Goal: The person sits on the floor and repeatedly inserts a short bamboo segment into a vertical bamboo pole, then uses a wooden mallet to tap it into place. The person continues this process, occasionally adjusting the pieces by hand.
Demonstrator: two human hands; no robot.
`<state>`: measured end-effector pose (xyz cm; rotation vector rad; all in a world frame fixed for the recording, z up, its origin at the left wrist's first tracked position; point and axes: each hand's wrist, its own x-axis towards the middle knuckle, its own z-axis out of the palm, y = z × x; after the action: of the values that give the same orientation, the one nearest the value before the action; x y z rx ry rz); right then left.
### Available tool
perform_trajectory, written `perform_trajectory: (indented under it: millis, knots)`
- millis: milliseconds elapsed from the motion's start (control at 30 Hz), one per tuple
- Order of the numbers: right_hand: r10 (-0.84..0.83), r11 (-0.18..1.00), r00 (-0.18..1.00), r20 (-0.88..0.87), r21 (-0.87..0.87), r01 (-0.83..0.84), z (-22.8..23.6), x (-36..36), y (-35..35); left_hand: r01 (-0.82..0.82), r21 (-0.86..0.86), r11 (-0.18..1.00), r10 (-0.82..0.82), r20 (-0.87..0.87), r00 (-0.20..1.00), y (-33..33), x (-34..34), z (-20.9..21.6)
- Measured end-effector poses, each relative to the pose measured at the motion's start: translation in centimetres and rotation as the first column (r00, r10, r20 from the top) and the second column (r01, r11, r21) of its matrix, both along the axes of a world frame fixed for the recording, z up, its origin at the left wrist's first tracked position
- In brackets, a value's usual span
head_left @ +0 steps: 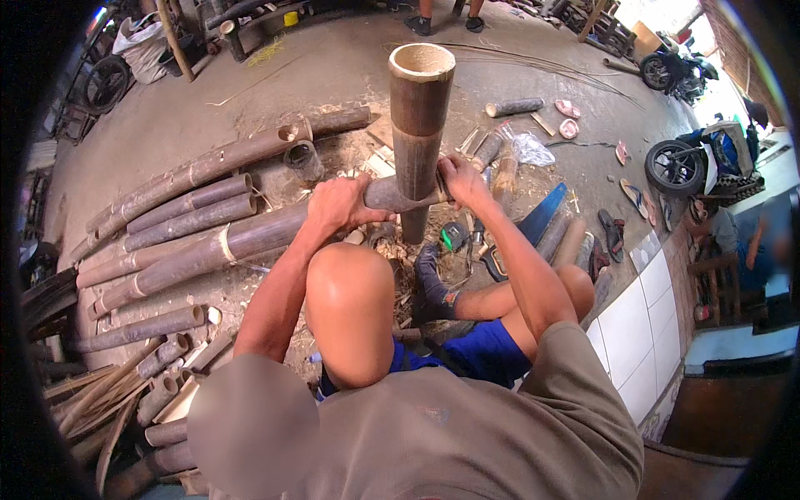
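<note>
A long dark bamboo pole (275, 232) slants up from the left to in front of my knees. An upright bamboo tube (419, 108), its pale cut rim facing up, crosses the pole near its right end and shows again below it. The pole seems to fit around the tube. My left hand (340, 204) is closed on the pole just left of the tube. Close against the tube's right side, my right hand (465, 179) grips the pole's short end, fingertips partly hidden. Below it lie a green tape measure (454, 236) and a blue-bladed handsaw (543, 212).
Several bamboo poles (192, 171) lie at left, with a pile of offcuts (154, 400) lower left. Shavings cover the floor by my foot. Flip-flops (633, 198) and motorcycles (679, 167) are at right. Another person's feet (418, 26) show at the top; someone (750, 242) is at the right edge.
</note>
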<state>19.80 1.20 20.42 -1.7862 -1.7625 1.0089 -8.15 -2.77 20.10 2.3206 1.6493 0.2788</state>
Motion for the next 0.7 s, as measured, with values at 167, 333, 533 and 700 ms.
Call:
perform_trajectory:
  millis: [167,333,533,700]
  knots:
    - [0.040,0.998,0.999,0.019,0.052,-0.041,4.4,-0.5,-0.1,-0.024,0.012,1.000,0.025,-0.046,0.999,-1.0,-0.7,4.5]
    - [0.069,0.983,0.991,0.113,0.162,-0.087,0.8,1.1,0.3,-0.027,0.004,1.000,0.027,-0.073,0.997,-1.2,0.7,2.7]
    - [0.106,0.994,0.994,0.035,0.037,-0.107,-4.5,1.7,2.8,0.032,0.021,0.999,-0.032,0.006,0.999,-0.1,0.3,-1.3]
    - [0.106,0.992,0.993,0.044,0.063,-0.108,1.8,0.4,0.4,-0.049,0.009,0.999,0.050,-0.044,0.998,-1.2,-0.4,3.2]
